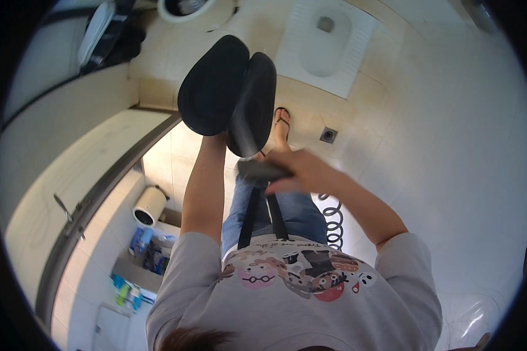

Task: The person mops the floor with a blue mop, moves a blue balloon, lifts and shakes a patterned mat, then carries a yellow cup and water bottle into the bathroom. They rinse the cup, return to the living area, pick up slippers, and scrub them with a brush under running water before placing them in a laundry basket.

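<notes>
Two dark, rounded flat pieces that look like a pair of black slippers (228,94) are held up side by side, at the end of my left arm. Behind them my left hand (215,137) is mostly hidden, with only the wrist showing below. My right hand (305,169), blurred by motion, grips a dark flat object (263,170) just under the slippers' lower end. Blur keeps me from telling what that object is. My foot in a black flip-flop (283,118) stands on the tiled floor beyond.
A white squat toilet (285,52) is set in the floor ahead, near a square floor drain (328,135). A bin (219,17) stands at the upper left. An open door (92,145) borders the left side. A coiled black hose (333,223) hangs at my right.
</notes>
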`<action>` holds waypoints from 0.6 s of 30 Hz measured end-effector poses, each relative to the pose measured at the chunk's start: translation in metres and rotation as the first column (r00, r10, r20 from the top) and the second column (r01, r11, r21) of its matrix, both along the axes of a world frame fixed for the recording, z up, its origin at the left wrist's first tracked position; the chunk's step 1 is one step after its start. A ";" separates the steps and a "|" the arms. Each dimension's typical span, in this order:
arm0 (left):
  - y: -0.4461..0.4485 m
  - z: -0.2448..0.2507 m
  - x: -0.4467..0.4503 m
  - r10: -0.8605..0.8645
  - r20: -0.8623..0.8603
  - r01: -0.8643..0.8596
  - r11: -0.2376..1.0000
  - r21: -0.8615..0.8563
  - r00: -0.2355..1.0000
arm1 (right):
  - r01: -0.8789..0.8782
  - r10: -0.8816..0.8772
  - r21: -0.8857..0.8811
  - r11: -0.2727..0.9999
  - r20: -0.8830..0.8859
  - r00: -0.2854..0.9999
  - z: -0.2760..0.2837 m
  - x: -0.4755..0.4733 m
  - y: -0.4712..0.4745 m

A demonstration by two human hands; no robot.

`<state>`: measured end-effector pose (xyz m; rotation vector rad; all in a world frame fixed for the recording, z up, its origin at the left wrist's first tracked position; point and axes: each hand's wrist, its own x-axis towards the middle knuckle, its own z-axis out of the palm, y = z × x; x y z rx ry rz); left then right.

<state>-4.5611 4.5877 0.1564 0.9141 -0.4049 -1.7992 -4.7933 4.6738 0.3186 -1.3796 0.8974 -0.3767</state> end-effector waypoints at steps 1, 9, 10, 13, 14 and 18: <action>-0.001 -0.003 -0.012 -0.027 -0.071 0.032 0.997 0.067 0.997 | -0.001 0.001 0.010 1.000 0.040 0.999 0.002 0.000 0.007; 0.031 -0.024 -0.071 -0.145 -0.335 0.255 0.916 0.310 0.931 | 0.270 -0.278 0.065 0.961 0.198 0.940 -0.016 -0.016 0.012; 0.032 -0.025 -0.073 -0.160 -0.340 0.274 0.908 0.318 0.927 | 0.324 -0.334 0.084 0.942 0.151 0.931 -0.018 -0.017 0.013; 0.032 -0.026 -0.073 -0.187 -0.356 0.313 0.888 0.338 0.916 | 0.379 -0.390 0.098 0.920 0.137 0.911 -0.019 -0.013 0.019; 0.028 -0.025 -0.074 -0.196 -0.354 0.322 0.882 0.344 0.914 | 0.399 -0.408 0.087 0.913 0.119 0.905 -0.020 -0.013 0.019; 0.003 -0.029 -0.077 -0.268 -0.312 0.375 0.851 0.366 0.912 | 0.687 -0.701 0.211 0.696 -0.011 0.713 -0.021 -0.011 0.017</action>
